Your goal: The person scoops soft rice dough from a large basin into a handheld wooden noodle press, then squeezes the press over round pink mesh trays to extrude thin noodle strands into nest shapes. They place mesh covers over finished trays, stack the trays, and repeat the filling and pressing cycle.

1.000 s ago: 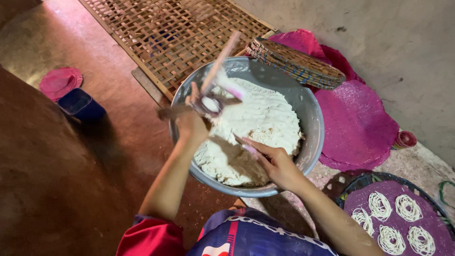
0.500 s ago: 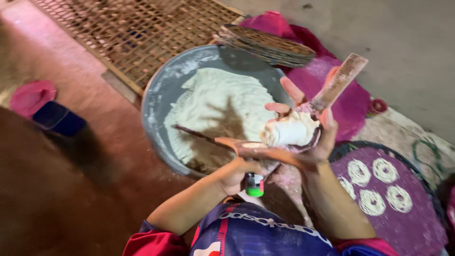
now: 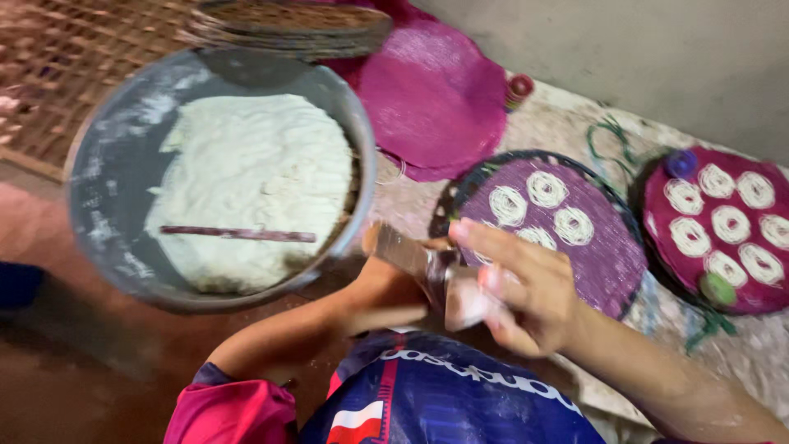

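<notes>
A: Report your hand positions.

B: Your right hand (image 3: 526,288) is cupped against the press (image 3: 427,267), a metal tool held close in front of your chest. The fingers (image 3: 493,247) lie over its top, and white dough smears the palm side. The grip is wrapped on the press.

A: And the left hand?

B: Your left hand (image 3: 386,288) sits under the press, mostly hidden by it. Whether that grip is closed cannot be told.

A: Locate the dough.

B: The dough (image 3: 255,185) fills the metal bowl (image 3: 99,205) to your left, with a thin stick (image 3: 238,235) lying flat across it.

A: What surrounds the press?

B: A purple tray (image 3: 608,263) carrying white coils (image 3: 546,189) lies just beyond your right hand. A second tray (image 3: 657,205) with more coils lies farther right. A pink mat (image 3: 431,103) lies beyond the bowl.
</notes>
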